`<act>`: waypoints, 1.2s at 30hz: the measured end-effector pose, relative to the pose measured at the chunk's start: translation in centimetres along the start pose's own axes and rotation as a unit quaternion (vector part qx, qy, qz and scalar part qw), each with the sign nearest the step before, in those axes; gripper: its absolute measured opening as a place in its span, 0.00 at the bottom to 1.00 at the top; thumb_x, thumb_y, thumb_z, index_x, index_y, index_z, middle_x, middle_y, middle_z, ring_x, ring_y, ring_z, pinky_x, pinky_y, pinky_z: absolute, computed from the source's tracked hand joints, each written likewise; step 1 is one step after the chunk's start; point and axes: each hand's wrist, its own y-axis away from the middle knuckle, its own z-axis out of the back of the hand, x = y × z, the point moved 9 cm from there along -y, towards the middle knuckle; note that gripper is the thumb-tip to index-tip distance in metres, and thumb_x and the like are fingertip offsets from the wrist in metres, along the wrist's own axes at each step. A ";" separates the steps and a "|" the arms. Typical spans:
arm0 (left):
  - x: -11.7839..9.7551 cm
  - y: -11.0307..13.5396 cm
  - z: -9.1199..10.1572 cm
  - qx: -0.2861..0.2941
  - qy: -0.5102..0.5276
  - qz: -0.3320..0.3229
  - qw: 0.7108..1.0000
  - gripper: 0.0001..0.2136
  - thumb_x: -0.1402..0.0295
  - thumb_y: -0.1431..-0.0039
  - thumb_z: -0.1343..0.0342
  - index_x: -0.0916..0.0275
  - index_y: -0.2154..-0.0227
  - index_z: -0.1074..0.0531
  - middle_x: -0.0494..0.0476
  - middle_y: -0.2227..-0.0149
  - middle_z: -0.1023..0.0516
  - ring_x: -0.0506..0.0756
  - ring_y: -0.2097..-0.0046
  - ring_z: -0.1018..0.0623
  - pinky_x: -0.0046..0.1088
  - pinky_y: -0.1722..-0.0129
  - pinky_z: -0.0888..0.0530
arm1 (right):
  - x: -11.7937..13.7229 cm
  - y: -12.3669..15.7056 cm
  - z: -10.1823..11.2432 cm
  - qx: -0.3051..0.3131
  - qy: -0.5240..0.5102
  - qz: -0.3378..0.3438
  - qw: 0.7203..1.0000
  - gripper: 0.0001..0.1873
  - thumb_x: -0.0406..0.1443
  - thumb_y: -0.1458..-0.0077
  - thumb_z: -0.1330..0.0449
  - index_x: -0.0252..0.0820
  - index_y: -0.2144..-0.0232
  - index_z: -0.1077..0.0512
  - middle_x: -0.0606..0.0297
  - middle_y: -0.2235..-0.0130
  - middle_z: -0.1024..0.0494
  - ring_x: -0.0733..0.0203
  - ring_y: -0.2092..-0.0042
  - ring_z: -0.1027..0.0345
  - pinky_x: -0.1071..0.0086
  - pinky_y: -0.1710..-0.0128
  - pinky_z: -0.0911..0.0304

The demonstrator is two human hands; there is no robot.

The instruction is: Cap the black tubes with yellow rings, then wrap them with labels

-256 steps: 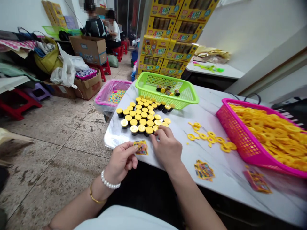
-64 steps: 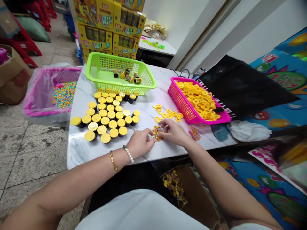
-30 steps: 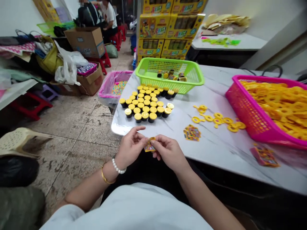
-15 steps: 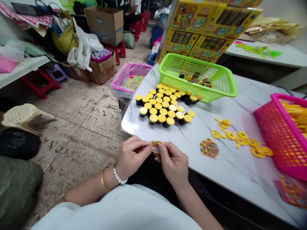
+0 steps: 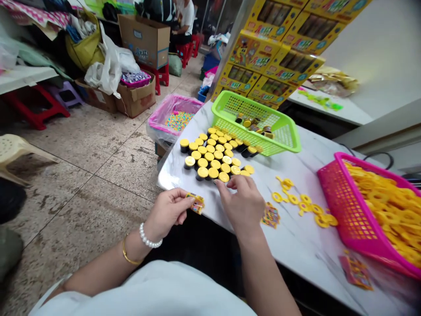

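Observation:
My left hand (image 5: 169, 211) pinches a small colourful sticker sheet (image 5: 196, 203) at the near edge of the white marble table (image 5: 292, 245). My right hand (image 5: 242, 202) reaches forward with fingers bent, its fingertips touching the nearest of several black cups with yellow lids (image 5: 213, 154). Whether it holds a sticker is hidden. Another small stack of stickers (image 5: 271, 216) lies just right of that hand.
A green basket (image 5: 285, 138) holding a few cups stands behind the cluster. A pink basket (image 5: 338, 206) of yellow rings is at right, loose yellow rings (image 5: 301, 202) before it. A pink bin of coloured beads (image 5: 176, 119), stacked yellow boxes (image 5: 279, 39), and people sitting far back.
My hands have parted. The right hand left the sticker sheet and moved forward to the front row of cups. The left hand still holds the sheet.

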 end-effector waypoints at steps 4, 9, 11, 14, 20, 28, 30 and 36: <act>1.5 -0.5 -0.1 0.021 0.072 0.073 0.995 0.13 0.65 0.54 0.29 0.69 0.70 0.23 0.52 0.79 0.23 0.40 0.86 0.39 0.15 0.88 0.49 | -2.2 0.5 -1.3 0.028 -0.068 -0.091 0.993 0.10 0.41 0.48 0.36 0.44 0.70 0.32 0.68 0.72 0.25 0.62 0.73 0.32 0.69 0.72 0.39; 1.5 -0.8 -0.4 0.033 0.173 0.124 0.977 0.05 0.74 0.51 0.33 0.70 0.72 0.22 0.55 0.75 0.21 0.39 0.84 0.38 0.12 0.88 0.49 | -3.4 2.6 -1.1 0.122 -0.219 -0.127 0.960 0.17 0.42 0.49 0.35 0.42 0.57 0.25 0.65 0.68 0.24 0.63 0.72 0.30 0.65 0.67 0.30; 1.4 -0.9 -1.1 0.055 0.199 0.138 0.969 0.02 0.77 0.50 0.35 0.70 0.73 0.22 0.57 0.72 0.20 0.39 0.83 0.38 0.11 0.88 0.49 | -3.5 3.2 -0.2 0.137 -0.245 -0.121 0.952 0.12 0.40 0.49 0.35 0.43 0.61 0.22 0.64 0.68 0.24 0.61 0.70 0.30 0.64 0.65 0.29; 1.5 -0.9 -2.0 0.077 0.213 0.148 0.963 0.02 0.77 0.49 0.35 0.71 0.73 0.22 0.58 0.70 0.20 0.38 0.84 0.39 0.11 0.88 0.50 | -3.7 4.3 0.1 0.149 -0.398 -0.185 0.886 0.11 0.39 0.45 0.36 0.45 0.59 0.20 0.62 0.63 0.21 0.58 0.65 0.27 0.63 0.63 0.29; 1.9 -0.9 -2.7 0.075 0.222 0.148 0.961 0.05 0.76 0.51 0.33 0.71 0.72 0.23 0.51 0.76 0.26 0.38 0.84 0.39 0.11 0.88 0.47 | -1.7 5.1 -1.5 0.199 -0.529 -0.212 0.797 0.12 0.37 0.43 0.37 0.50 0.57 0.19 0.63 0.58 0.20 0.55 0.55 0.26 0.62 0.55 0.30; 1.9 -0.8 -2.6 0.079 0.225 0.139 0.961 0.07 0.74 0.53 0.31 0.71 0.72 0.24 0.54 0.72 0.23 0.38 0.84 0.40 0.12 0.88 0.50 | 0.0 3.5 1.2 0.163 -0.374 -0.101 0.908 0.12 0.34 0.42 0.37 0.47 0.55 0.21 0.61 0.57 0.24 0.58 0.57 0.27 0.64 0.57 0.29; 2.0 -1.0 -2.4 0.072 0.226 0.130 0.963 0.08 0.73 0.53 0.31 0.71 0.72 0.24 0.53 0.73 0.23 0.38 0.84 0.40 0.12 0.88 0.50 | 1.3 3.2 2.3 0.156 -0.325 -0.044 0.932 0.12 0.33 0.43 0.37 0.46 0.55 0.22 0.60 0.58 0.25 0.57 0.58 0.27 0.62 0.57 0.29; 2.4 -0.8 -2.3 0.063 0.225 0.132 0.963 0.09 0.71 0.52 0.32 0.70 0.72 0.25 0.51 0.75 0.25 0.38 0.84 0.40 0.13 0.87 0.50 | 2.5 3.2 4.1 0.125 -0.252 0.013 0.960 0.13 0.33 0.43 0.37 0.46 0.55 0.23 0.60 0.59 0.25 0.58 0.60 0.28 0.63 0.59 0.28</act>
